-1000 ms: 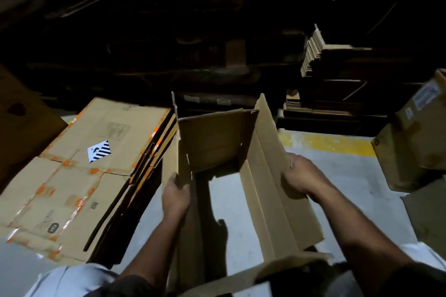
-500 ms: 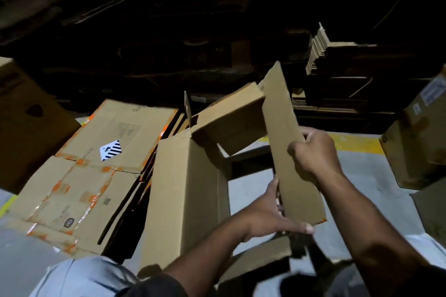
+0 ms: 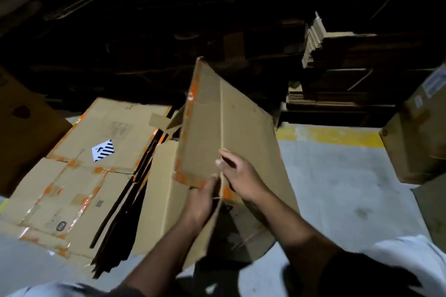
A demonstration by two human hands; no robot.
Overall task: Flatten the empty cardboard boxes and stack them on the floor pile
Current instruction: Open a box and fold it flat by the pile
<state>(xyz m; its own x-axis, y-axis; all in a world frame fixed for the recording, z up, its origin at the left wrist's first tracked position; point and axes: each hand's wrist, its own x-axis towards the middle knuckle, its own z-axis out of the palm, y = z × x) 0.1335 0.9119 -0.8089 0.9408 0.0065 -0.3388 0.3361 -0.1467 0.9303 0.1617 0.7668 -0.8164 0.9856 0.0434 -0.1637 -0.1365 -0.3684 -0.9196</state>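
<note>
The cardboard box [image 3: 231, 132] is being held near its lower edge by both hands, in the middle of the view. The left hand [image 3: 201, 200] is being curled round the bottom edge of the box's panel, its grip grasping the cardboard beside a strip of orange tape. The right hand [image 3: 241, 176] is being laid against the panel just right of the box's centre crease, fingers fairly straight and pressing, so its grip is released. The box is being held tilted, partly collapsed, above the grey floor [image 3: 337, 188]. Left of the box, the floor pile [image 3: 96, 164] of flattened cartons is lying, its top sheet bearing a black-and-white striped label [image 3: 103, 150]. Right of the box, another brown carton [image 3: 417, 142] is standing beyond a yellow floor line [image 3: 333, 135].
</note>
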